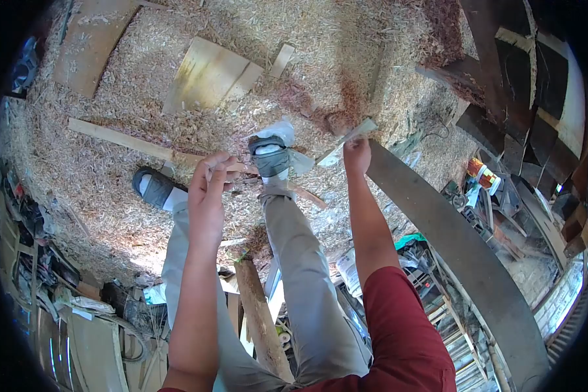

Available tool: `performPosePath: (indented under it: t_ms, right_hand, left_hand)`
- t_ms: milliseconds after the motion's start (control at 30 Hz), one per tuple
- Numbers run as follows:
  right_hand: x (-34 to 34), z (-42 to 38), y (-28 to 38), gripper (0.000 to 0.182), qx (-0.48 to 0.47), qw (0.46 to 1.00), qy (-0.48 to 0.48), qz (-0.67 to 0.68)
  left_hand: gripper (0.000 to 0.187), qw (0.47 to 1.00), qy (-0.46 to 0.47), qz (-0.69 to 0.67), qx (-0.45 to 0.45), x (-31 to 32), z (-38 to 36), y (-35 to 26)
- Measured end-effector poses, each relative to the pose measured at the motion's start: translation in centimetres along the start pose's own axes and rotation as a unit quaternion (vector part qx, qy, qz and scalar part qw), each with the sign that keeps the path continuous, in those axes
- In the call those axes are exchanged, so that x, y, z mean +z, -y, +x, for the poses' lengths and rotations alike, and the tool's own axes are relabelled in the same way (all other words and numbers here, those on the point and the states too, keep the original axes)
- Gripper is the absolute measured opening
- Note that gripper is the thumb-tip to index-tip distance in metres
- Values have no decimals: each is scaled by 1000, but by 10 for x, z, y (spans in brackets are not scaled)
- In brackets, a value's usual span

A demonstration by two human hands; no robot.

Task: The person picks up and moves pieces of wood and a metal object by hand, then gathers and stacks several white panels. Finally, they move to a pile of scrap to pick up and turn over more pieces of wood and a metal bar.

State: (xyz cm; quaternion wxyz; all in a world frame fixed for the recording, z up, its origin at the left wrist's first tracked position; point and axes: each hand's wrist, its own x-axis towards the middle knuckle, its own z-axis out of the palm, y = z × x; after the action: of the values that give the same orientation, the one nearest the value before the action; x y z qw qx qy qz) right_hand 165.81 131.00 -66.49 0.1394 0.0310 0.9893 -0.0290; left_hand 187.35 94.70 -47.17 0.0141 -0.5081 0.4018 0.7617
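Observation:
My right hand (357,157) is closed on a pale, partly see-through flat strip (366,128) that points up and away from the fist. Whether it is plastic or thin wood I cannot make out. My left hand (209,179) hovers over the shavings with fingers bent and a little apart, and nothing shows in it. Just beyond its fingertips is a thin wooden slat (243,168). Between the hands is my sandalled foot (270,157), with clear plastic scraps (299,162) beside it.
Wood shavings (137,130) cover the ground. A wide board piece (209,72) and a long batten (114,136) lie ahead. A long grey plank (457,242) runs past my right arm. Dark boards (503,78) lean at the right, and a wooden post (258,307) is between my legs.

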Motion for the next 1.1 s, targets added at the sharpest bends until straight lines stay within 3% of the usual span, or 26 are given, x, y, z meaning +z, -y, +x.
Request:
performPosePath:
  t_ms: [33, 133, 233, 300, 433, 500, 567, 667, 800, 867, 900, 967, 1000, 1100]
  right_hand:
    - [11, -3, -8, 45, 2, 1000, -1, 1]
    - [38, -10, -18, 71, 81, 992, 90, -28]
    - [44, -22, -6, 79, 173, 981, 87, -32]
    - [42, -30, -1, 83, 179, 981, 76, 9]
    - [43, -41, 4, 81, 220, 973, 74, 6]
    - [39, -50, 3, 76, 247, 969, -10, 17]
    - [30, -58, -13, 65, 282, 959, -16, 19]
    - [21, -61, -56, 42, 151, 982, -30, 107]
    - [-9, -66, -57, 38, 122, 970, -60, 203]
    - [-39, -74, -34, 30, 263, 852, 50, 451]
    - [-48, -80, -17, 30, 263, 847, 54, 458]
    - [-68, -93, 6, 28, 249, 728, 87, 633]
    - [-79, -99, 8, 31, 256, 719, 161, 626]
    - [-89, -118, 57, 32, 236, 679, 205, 665]
  left_hand:
    - [35, 1000, 1, 2, 1, 0, -1, 1]
    - [35, 1000, 7, 10, 0, 1, -1, 4]
    - [34, 1000, 4, 22, 0, -1, -1, 6]
    - [34, 1000, 10, 27, -12, -2, -1, 8]
    - [35, 999, 14, 42, -16, 2, 0, 16]
    - [36, 999, 14, 48, -20, 6, 1, 16]
    - [36, 998, 19, 49, -16, 10, 2, 13]
    - [37, 998, 27, 47, -11, 18, 3, 10]
    - [36, 998, 35, 54, -14, 23, 6, 13]
    - [36, 998, 33, 57, -22, 31, 5, 12]
    - [36, 997, 31, 59, -31, 32, 5, 11]
    - [37, 997, 40, 58, -32, 31, 8, 22]
    - [38, 995, 46, 86, -32, 33, 9, 25]
    - [40, 988, 64, 134, -32, 40, 8, 34]
